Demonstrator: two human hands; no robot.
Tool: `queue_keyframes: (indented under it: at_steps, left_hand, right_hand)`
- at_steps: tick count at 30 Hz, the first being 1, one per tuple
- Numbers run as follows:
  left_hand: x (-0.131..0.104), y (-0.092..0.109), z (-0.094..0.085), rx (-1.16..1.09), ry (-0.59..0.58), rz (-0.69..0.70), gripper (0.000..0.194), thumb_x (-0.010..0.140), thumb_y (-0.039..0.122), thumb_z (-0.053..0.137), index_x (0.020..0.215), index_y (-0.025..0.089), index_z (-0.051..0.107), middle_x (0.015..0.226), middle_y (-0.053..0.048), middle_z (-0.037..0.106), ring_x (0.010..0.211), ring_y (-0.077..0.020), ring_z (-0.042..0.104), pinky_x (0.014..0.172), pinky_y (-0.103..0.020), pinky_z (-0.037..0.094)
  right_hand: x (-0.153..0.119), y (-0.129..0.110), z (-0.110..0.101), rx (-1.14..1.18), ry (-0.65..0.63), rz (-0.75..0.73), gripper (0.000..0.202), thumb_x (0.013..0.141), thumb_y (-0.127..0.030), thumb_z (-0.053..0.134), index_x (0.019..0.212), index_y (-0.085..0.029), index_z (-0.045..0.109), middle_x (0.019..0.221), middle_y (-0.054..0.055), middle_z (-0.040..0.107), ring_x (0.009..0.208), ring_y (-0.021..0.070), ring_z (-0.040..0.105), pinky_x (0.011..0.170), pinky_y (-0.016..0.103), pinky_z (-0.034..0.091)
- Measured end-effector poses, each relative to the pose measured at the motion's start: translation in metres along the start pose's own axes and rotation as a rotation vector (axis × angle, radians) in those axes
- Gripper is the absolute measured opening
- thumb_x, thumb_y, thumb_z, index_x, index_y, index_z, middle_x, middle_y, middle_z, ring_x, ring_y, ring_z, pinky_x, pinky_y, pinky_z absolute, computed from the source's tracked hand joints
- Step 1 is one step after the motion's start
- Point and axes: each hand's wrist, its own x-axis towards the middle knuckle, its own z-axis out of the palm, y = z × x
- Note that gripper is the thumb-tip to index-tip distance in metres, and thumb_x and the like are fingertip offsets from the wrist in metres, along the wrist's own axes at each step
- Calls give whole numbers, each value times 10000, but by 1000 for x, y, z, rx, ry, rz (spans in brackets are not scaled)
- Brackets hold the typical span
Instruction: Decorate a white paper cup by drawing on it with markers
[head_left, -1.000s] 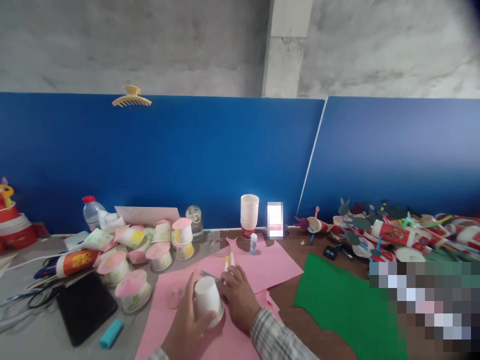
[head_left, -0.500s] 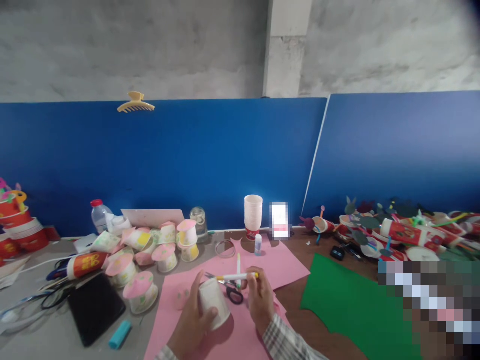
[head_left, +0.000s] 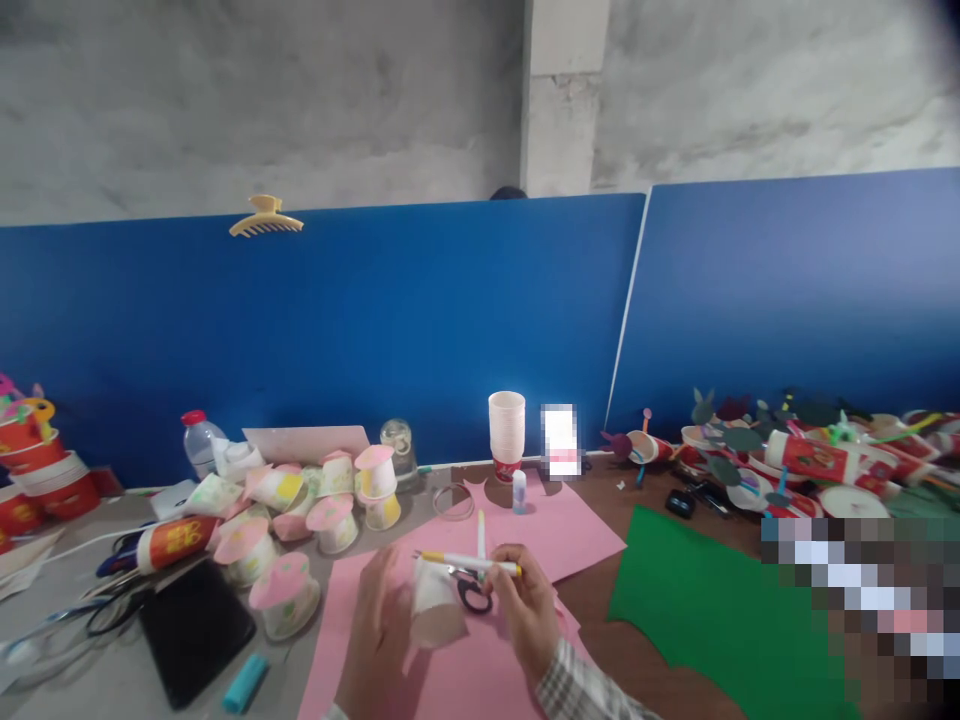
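Note:
A white paper cup (head_left: pixel 435 596) is tilted over the pink paper (head_left: pixel 457 680), its left side against my left hand (head_left: pixel 379 620). The fingers of that hand reach up along the cup and are blurred; how the thumb lies is hard to see. Between the thumb and fingers of my right hand (head_left: pixel 525 610) is a white marker with yellow ends (head_left: pixel 465 563), its tip pointing left above the cup's upper end. Black-handled scissors (head_left: pixel 475 595) lie just right of the cup, and a second white marker (head_left: pixel 481 535) lies beyond them.
Decorated pink-topped paper cups (head_left: pixel 285 595) crowd the left, near a black tablet (head_left: pixel 196 630) and a turquoise marker cap (head_left: pixel 245 684). Stacked cups (head_left: pixel 507 430) and a glue stick (head_left: pixel 519 492) stand behind. Green paper (head_left: pixel 712 600) lies right, before red cup crafts (head_left: pixel 814 460).
The cup has turned more upright, and my left thumb no longer shows across its front. My right hand with the marker has moved slightly right and down. The view has shifted a little.

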Motion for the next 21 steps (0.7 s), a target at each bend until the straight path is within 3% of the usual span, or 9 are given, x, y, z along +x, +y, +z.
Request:
queue_keyframes:
  at_steps: [2,5,8,12,17,21]
  left_hand:
    - [0,1,-3,44,40,53,454,790,541,284,1173,302,334,1172,-27,475,1078,-242,435,840,-442,442]
    - [-2,2,-6,104,-1,236,318,805,481,324,1054,343,465,925,23,616,915,-213,531,802,-413,424]
    - [-6,5,-8,176,-18,348,255,824,423,331,993,354,509,727,60,640,731,-168,568,719,-348,399]
    - [-9,11,-9,253,-30,425,263,823,437,343,998,332,508,711,64,638,695,-156,571,713,-325,353]
    - [-10,13,-10,179,19,405,229,809,457,385,869,297,538,635,79,624,624,-144,569,709,-311,333]
    - [-8,14,-14,200,-17,459,202,818,427,384,770,314,544,597,99,607,586,-130,565,705,-306,313]
  right_hand:
    - [-10,-7,0,-56,-91,-25,27,644,-228,631,659,-205,636,454,-20,612,424,164,535,419,218,435]
    - [-20,-17,1,-80,-220,-37,25,632,-217,661,616,-200,654,473,-16,602,449,160,529,468,225,432]
    - [-22,-24,5,62,-372,136,102,623,-288,680,657,-195,655,420,-26,583,388,145,497,422,212,401]
    - [-23,-24,10,113,-500,268,175,627,-329,682,676,-161,676,406,-17,590,351,127,482,412,203,367]
    - [-25,-10,12,255,-466,351,150,674,-292,643,697,-148,678,346,-26,577,321,115,465,437,207,360]
    - [-27,0,15,437,-429,491,138,675,-278,625,681,-148,672,328,-28,562,295,121,462,398,205,348]
